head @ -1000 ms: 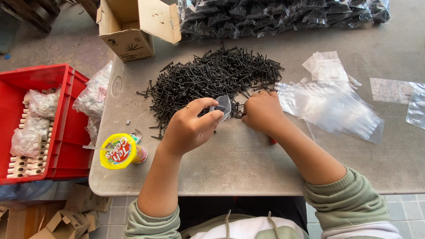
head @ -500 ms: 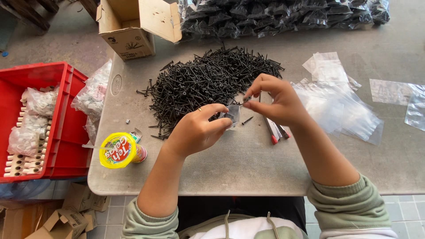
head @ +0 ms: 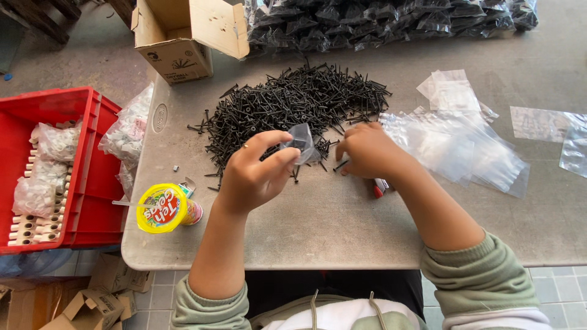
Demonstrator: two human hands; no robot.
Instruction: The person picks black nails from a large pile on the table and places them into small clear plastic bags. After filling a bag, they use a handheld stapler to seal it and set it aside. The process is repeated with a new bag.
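Note:
My left hand (head: 257,174) pinches a small clear plastic bag (head: 301,142) between thumb and fingers, just in front of a heap of black screws (head: 293,104) on the grey table (head: 342,226). To its right, my right hand (head: 367,151) rests low at the near edge of the heap with its fingers curled over loose screws; whether it grips any is hidden. A red and white object (head: 380,186) peeks out under my right wrist.
A pile of clear bags (head: 465,146) lies right of my hands. Filled dark bags (head: 391,21) line the far edge. An open cardboard box (head: 183,36), a red crate (head: 55,165) with white parts and a yellow-lidded cup (head: 164,208) stand at left.
My right hand has come down from beside the small bag to the screws at the heap's near edge. My left hand keeps hold of the bag and has barely shifted.

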